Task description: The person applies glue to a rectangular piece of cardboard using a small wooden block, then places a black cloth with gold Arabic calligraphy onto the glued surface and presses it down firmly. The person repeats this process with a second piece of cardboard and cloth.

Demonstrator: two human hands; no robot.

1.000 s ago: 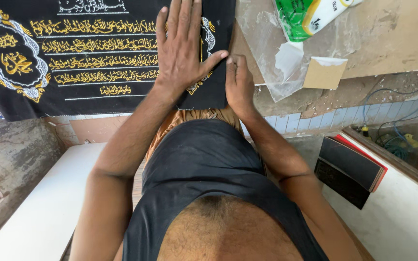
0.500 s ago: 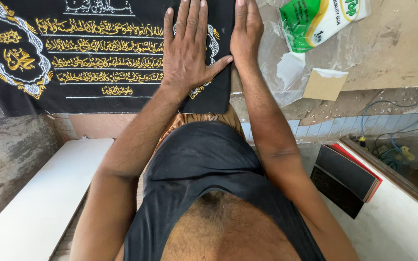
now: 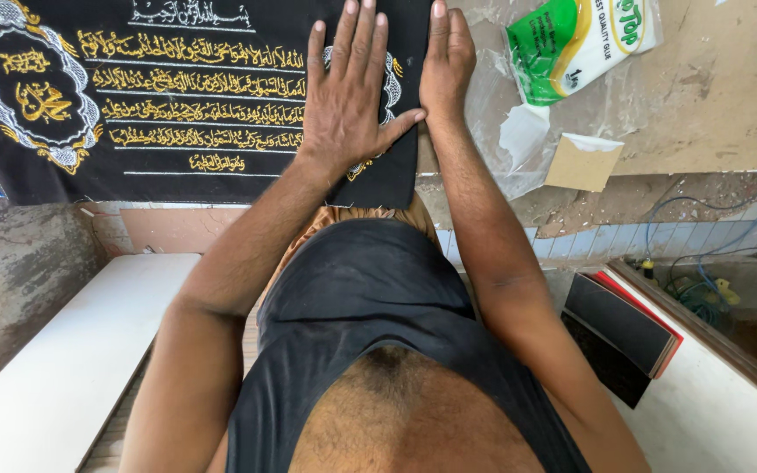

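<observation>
Books: a black and red stack (image 3: 624,328) lies low at the person's right, well apart from the work.
Left hand: (image 3: 352,96) flat on the black cloth (image 3: 177,96), fingers spread and open, gripping nothing — much where it was a second ago.
Right hand: (image 3: 444,61) has slid up the cloth's right edge from lower down; now flat, fingers together, pressing, not gripping.
Cloth: spread on the bench (image 3: 720,96), gold and silver embroidery up, near edge hanging over — the edge looks pressed down.
Beyond: clear plastic (image 3: 501,131), a card scrap (image 3: 582,162), a green and white bag (image 3: 576,44).
</observation>
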